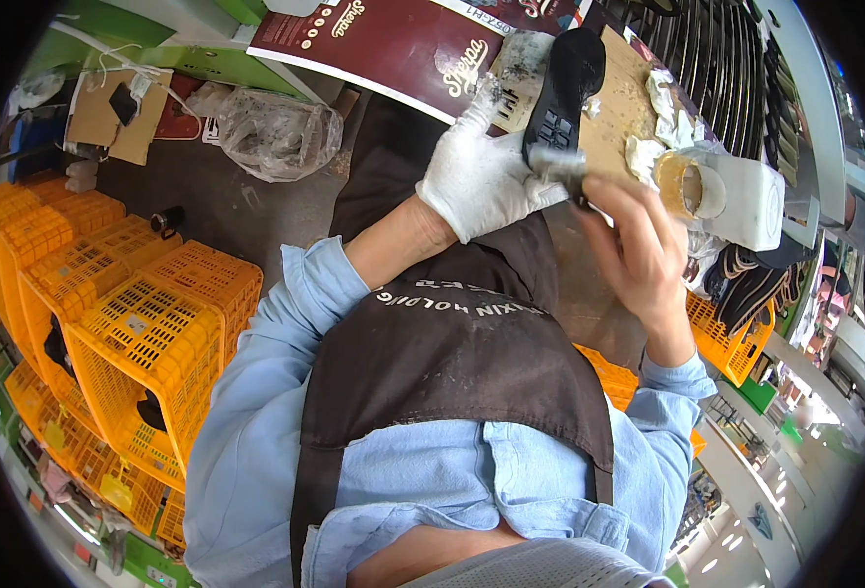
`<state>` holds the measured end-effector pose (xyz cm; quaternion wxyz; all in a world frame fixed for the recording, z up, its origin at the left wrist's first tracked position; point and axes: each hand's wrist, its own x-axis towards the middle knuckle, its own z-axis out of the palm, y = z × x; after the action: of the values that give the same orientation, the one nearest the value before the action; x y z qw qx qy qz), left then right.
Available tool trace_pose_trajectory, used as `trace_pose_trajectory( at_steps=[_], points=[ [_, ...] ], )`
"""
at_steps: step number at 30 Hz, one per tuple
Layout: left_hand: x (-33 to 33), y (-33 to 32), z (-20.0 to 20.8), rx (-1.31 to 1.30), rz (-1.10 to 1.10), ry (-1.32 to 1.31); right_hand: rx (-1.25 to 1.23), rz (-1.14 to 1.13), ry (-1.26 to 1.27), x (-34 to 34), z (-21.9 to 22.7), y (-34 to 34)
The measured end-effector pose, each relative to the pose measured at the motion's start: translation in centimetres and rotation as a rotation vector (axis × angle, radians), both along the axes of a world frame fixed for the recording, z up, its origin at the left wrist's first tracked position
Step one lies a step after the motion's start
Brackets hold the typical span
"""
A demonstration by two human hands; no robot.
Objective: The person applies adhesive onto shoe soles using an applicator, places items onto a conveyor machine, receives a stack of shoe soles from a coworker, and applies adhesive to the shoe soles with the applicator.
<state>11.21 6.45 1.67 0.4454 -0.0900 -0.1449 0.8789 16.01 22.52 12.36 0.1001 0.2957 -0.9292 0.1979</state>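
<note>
In the head view, a maroon printed sheet [383,47] covers the far left of the tabletop, with a piece of tan cardboard [614,113] to its right. Crumpled white paper [661,103] lies on and beside the cardboard, and a white plastic jug [758,204] tips on its side just beyond the right hand, its brownish, round opening facing left. A metal rack [712,59] stands behind. To the left, a clear plastic bag [277,137] sits near the tabletop, and yellow crates [148,333] are stacked beside the person, well apart from the work. The black shoe sole [571,83] reaches from the left grip [483,174], a white-gloved hand that clasps its near end, toward the far edge. The bare right grip [638,240] pinches a small tool [557,164], too blurred to identify, which covers the sole's near end; whether they touch is unclear.
</note>
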Motion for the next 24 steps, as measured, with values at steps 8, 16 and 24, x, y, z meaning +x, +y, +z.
trace_pose_trajectory(
  at_steps=[8, 16, 24],
  points=[
    [-0.1, 1.2, -5.2, 0.245, 0.008, 0.435, -0.113, -0.074, -0.054, 0.0, -0.4, -0.1],
    [-0.5, 1.0, 0.4, -0.086, -0.101, -0.073, -0.139, 0.123, -0.001, 0.0, -1.7, -0.7],
    [-0.8, 0.6, 0.8, -0.046, -0.170, -0.092, -0.217, 0.036, -0.250, -0.2, -1.3, -0.2]
  ],
)
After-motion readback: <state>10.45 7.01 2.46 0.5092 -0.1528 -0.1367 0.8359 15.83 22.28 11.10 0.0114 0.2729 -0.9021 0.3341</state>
